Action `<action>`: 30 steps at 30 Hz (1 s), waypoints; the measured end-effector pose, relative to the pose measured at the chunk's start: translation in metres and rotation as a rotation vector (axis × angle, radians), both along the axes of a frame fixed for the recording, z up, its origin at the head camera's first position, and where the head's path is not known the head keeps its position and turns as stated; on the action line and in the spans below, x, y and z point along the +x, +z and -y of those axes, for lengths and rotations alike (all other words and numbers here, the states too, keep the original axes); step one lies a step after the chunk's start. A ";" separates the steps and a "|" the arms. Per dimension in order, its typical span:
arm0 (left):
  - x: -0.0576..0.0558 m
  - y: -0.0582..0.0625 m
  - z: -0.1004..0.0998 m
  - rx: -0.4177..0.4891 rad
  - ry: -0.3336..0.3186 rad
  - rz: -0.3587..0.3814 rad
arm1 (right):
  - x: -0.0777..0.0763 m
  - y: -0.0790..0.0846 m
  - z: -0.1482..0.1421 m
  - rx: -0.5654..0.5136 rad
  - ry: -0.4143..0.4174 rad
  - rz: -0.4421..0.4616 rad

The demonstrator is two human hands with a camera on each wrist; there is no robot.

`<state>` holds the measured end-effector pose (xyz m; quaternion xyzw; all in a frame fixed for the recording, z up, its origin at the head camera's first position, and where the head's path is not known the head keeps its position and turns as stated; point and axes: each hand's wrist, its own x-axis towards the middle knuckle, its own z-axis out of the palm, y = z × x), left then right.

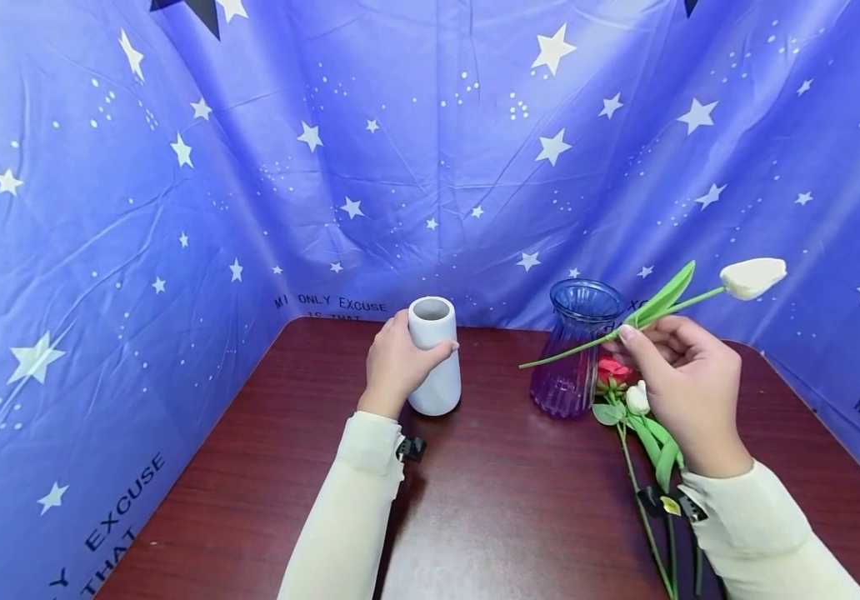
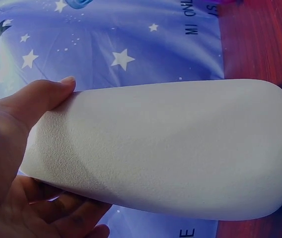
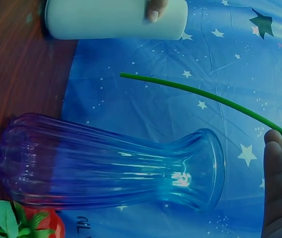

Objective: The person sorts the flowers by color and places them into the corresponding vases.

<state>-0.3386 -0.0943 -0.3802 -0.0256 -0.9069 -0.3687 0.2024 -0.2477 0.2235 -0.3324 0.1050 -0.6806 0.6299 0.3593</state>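
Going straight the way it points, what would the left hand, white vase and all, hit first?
Probably the starry curtain behind the table; nothing else stands ahead of the left hand and vase, though depth is unclear.

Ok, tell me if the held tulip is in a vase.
Out: the right wrist view shows its stem ending apart from the glass vase and white vase.

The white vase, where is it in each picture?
Head: the white vase stands near the middle, gripped by the left hand.
Left wrist: big and sideways across the middle.
Right wrist: sideways at the top, left of centre.
Shared landmark: the starry blue cloth.
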 end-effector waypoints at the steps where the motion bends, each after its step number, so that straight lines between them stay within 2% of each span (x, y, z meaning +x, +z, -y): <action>1: 0.000 0.000 0.000 -0.002 0.003 -0.001 | -0.001 0.001 0.001 -0.013 0.019 -0.009; 9: 0.000 -0.001 0.001 -0.033 0.028 0.004 | -0.004 0.006 0.008 -0.058 0.114 -0.057; 20: 0.001 -0.004 -0.001 -0.035 0.028 0.012 | -0.005 0.013 0.012 -0.100 0.140 -0.043; 30: -0.001 -0.004 -0.001 -0.044 0.031 -0.003 | -0.010 0.017 0.017 -0.080 0.150 -0.097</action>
